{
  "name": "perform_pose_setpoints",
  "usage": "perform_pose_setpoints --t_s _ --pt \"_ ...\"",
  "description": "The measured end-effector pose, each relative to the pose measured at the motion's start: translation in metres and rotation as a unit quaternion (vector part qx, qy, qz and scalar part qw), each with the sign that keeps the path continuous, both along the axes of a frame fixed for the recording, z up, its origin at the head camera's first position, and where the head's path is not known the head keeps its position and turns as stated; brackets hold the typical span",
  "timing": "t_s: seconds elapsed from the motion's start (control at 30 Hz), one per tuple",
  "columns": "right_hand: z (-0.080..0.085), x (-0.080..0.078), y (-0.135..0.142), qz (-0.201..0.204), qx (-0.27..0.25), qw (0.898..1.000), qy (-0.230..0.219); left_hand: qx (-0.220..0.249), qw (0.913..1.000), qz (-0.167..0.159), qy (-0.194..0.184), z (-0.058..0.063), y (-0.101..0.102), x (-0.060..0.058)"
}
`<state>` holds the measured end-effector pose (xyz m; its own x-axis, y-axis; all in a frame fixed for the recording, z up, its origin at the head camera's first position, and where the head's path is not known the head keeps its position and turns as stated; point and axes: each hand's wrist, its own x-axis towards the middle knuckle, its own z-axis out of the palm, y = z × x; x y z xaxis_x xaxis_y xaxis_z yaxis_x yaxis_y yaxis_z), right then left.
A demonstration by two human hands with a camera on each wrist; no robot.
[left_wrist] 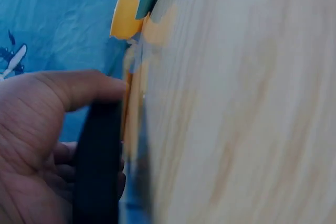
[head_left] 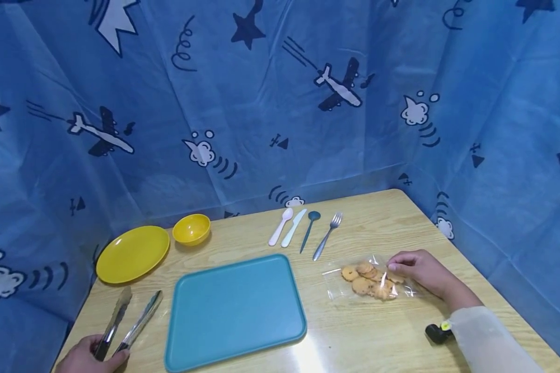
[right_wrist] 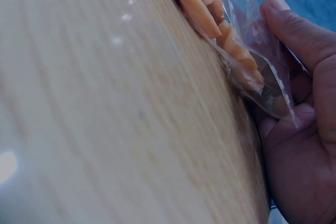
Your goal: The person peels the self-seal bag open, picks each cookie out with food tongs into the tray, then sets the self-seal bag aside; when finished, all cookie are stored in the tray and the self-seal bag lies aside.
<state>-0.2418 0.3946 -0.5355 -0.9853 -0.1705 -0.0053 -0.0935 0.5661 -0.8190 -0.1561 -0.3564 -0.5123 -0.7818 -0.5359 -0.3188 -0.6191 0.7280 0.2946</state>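
Observation:
My left hand (head_left: 89,358) grips metal tongs (head_left: 142,320) with dark handles at the table's front left. The tongs' two arms are spread apart, their tips pointing away from me. In the left wrist view, the thumb lies along a black handle (left_wrist: 98,156). On the right, my right hand (head_left: 424,270) pinches the right end of a clear plastic bag (head_left: 335,284) lying on the table. Round cookies (head_left: 363,286) are inside the bag. Close up in the right wrist view, the thumb presses on the clear film (right_wrist: 281,90) beside the cookies (right_wrist: 239,59).
A teal tray (head_left: 235,311) lies between my hands. Behind it to the left are a yellow plate (head_left: 133,254) and a yellow bowl (head_left: 192,230). At the back stand out a pink spoon (head_left: 281,227), pale knife (head_left: 293,229), dark green spoon (head_left: 310,230) and metal fork (head_left: 327,237). Blue curtains border the table.

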Motion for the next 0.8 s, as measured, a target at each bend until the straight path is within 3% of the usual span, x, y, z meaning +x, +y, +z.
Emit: perform_pose_setpoints --t_s 0.1,0.17,0.27,0.37,0.47,0.57,0.73,0.8 --pt "-0.002 0.001 0.001 0.001 -0.004 1.0 -0.002 0.004 0.9994 0.001 0.035 0.01 0.009 0.001" --pt "-0.003 0.001 0.001 0.002 -0.01 1.0 -0.004 0.001 0.998 -0.019 0.061 0.019 0.019 0.001" --pt "-0.003 -0.001 0.0 0.006 -0.019 1.0 -0.004 0.008 0.994 -0.079 0.076 0.036 0.038 0.001" --pt "0.0 -0.002 0.0 0.013 -0.028 1.0 -0.003 0.021 0.9813 -0.169 0.089 0.05 0.064 -0.002" --pt "0.002 -0.002 -0.001 0.014 -0.03 0.999 -0.003 0.035 0.957 -0.271 0.098 0.059 0.101 -0.007" --pt "0.003 -0.002 -0.001 0.014 -0.028 1.0 -0.003 0.035 0.9233 -0.366 0.111 0.06 0.141 -0.013" --pt "0.003 0.0 -0.001 0.003 -0.025 1.0 -0.014 -0.02 0.8698 -0.47 0.148 0.054 0.203 -0.023" --pt "0.003 0.001 -0.001 -0.002 -0.024 1.0 -0.017 -0.033 0.8547 -0.494 0.155 0.052 0.225 -0.028"
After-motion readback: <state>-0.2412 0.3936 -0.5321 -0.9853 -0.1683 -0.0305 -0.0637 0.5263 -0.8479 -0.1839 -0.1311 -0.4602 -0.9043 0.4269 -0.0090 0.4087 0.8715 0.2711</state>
